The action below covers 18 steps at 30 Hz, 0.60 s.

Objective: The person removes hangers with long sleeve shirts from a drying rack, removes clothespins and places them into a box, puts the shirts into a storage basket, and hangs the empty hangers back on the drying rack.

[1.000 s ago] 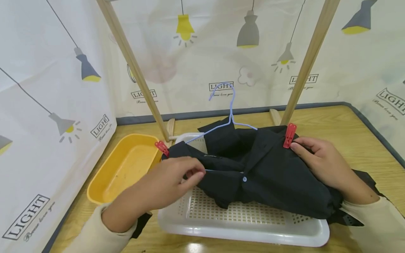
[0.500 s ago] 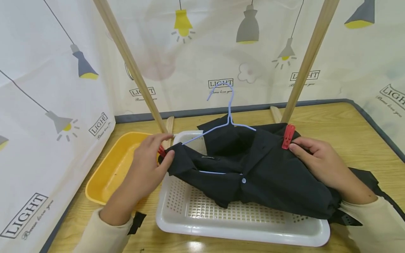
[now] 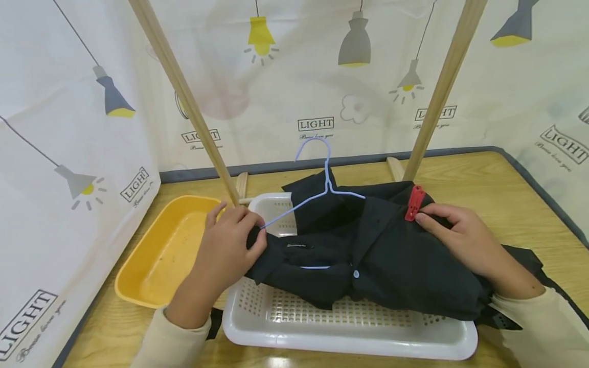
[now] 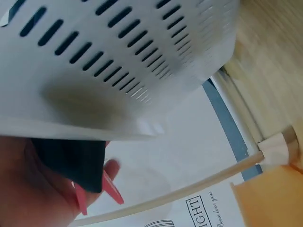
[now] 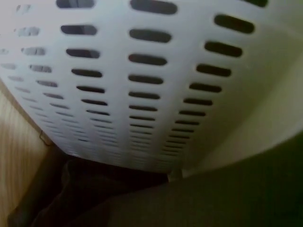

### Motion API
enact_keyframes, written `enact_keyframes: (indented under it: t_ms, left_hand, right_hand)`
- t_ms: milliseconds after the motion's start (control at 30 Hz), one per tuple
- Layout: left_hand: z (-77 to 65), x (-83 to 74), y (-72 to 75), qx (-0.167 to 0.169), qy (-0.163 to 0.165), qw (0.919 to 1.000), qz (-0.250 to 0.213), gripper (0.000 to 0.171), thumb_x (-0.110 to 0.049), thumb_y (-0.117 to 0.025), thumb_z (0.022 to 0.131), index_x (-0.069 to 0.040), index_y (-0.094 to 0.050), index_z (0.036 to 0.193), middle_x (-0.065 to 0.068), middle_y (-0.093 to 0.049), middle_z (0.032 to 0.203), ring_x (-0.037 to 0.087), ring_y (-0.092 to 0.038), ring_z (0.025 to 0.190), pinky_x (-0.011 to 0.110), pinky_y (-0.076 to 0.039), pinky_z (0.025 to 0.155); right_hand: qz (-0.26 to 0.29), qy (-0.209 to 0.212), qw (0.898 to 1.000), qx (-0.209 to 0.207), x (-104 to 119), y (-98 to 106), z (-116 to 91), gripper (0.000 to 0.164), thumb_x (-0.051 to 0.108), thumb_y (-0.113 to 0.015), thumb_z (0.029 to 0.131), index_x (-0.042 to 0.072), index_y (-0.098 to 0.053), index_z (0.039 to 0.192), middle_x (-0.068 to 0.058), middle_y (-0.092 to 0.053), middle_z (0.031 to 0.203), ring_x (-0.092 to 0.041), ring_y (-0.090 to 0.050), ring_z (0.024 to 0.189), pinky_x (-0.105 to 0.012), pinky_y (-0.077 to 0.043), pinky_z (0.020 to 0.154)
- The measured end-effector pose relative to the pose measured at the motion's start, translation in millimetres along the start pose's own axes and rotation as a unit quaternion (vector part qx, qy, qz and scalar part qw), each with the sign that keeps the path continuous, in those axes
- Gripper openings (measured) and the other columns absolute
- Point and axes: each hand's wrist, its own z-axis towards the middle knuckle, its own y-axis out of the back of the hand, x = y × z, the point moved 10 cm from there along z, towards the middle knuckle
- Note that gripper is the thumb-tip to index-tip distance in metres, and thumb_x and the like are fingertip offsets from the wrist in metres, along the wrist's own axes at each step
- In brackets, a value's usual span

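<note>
A black shirt point(image 3: 405, 260) with a pale button lies over the white basket, a light-blue wire hanger point(image 3: 294, 208) inside its collar and the hook pointing up. My left hand point(image 3: 227, 250) grips the shirt's left shoulder at the hanger's end. In the left wrist view, a red clothespin point(image 4: 112, 190) straddles the black cloth point(image 4: 75, 163) by those fingers; the hand hides it from the head view. My right hand point(image 3: 469, 245) pinches the other shoulder, thumb and fingertips right at a second red clothespin point(image 3: 415, 203). The right wrist view shows only basket wall and dark cloth.
The white perforated basket point(image 3: 349, 345) stands on the wooden table point(image 3: 465, 176). To its left is a yellow tub point(image 3: 161, 271). Two wooden posts point(image 3: 184, 97) of a frame rise behind, before a lamp-patterned backdrop point(image 3: 276, 102).
My left hand has gone from the shirt's front out to the left shoulder and taken hold there. That shoulder and the hanger's hook sit lower. My right hand keeps its place.
</note>
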Motion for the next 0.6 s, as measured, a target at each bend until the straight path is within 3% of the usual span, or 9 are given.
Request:
enact_keyframes:
  t_ms: [133,300,400,467,600]
  left_hand:
    - [2.1,-8.0,-0.5,-0.004,-0.027,0.9994,-0.019,0.014,-0.028,-0.066,0.092,-0.015,-0.067,0.091,0.001,-0.067,0.085,0.022,-0.062,0.08,0.039,-0.051,0.079]
    - [-1.2,-9.5,10.7,-0.066,-0.055,0.9955,-0.039,0.014,-0.027,-0.068,0.093,-0.015,-0.065,0.087,-0.001,-0.068,0.077,0.019,-0.061,0.068,0.032,-0.048,0.054]
    - [-3.6,-10.3,23.4,-0.114,-0.08,0.9894,-0.043,0.013,-0.025,-0.071,0.091,-0.013,-0.067,0.088,0.002,-0.069,0.074,0.02,-0.062,0.063,0.032,-0.048,0.05]
    - [-4.8,-11.1,32.0,-0.137,-0.094,0.9848,-0.05,0.014,-0.024,-0.07,0.091,-0.01,-0.067,0.088,0.004,-0.068,0.072,0.02,-0.06,0.061,0.032,-0.049,0.049]
    - [-9.0,-10.9,46.3,-0.175,-0.102,0.9764,-0.075,0.03,-0.031,-0.059,0.1,-0.006,-0.068,0.087,0.006,-0.068,0.072,0.021,-0.06,0.06,0.034,-0.051,0.051]
  right_hand:
    - [-0.01,0.015,1.0,-0.017,2.6,2.4,-2.7,0.015,0.011,-0.062,0.098,0.01,-0.072,0.109,0.022,-0.065,0.099,0.004,-0.058,0.088,-0.009,-0.043,0.077]
    - [0.006,-0.014,0.998,-0.059,-2.9,15.5,-2.9,0.018,0.016,-0.057,0.102,0.011,-0.071,0.112,0.022,-0.064,0.103,0.004,-0.057,0.093,-0.008,-0.04,0.08]
    - [0.026,-0.046,0.996,-0.073,-15.5,27.0,-1.2,0.032,0.025,-0.043,0.107,0.011,-0.066,0.125,0.021,-0.061,0.117,0.007,-0.054,0.105,-0.006,-0.04,0.085]
    - [0.033,-0.067,0.995,-0.06,-27.0,31.7,-0.5,0.042,0.032,-0.034,0.109,0.012,-0.06,0.135,0.023,-0.055,0.126,0.01,-0.05,0.112,-0.004,-0.037,0.088]
    - [0.055,-0.055,0.997,-0.019,-44.5,34.1,2.5,0.048,0.032,-0.024,0.111,0.015,-0.05,0.146,0.029,-0.05,0.133,0.015,-0.044,0.12,-0.001,-0.031,0.093]
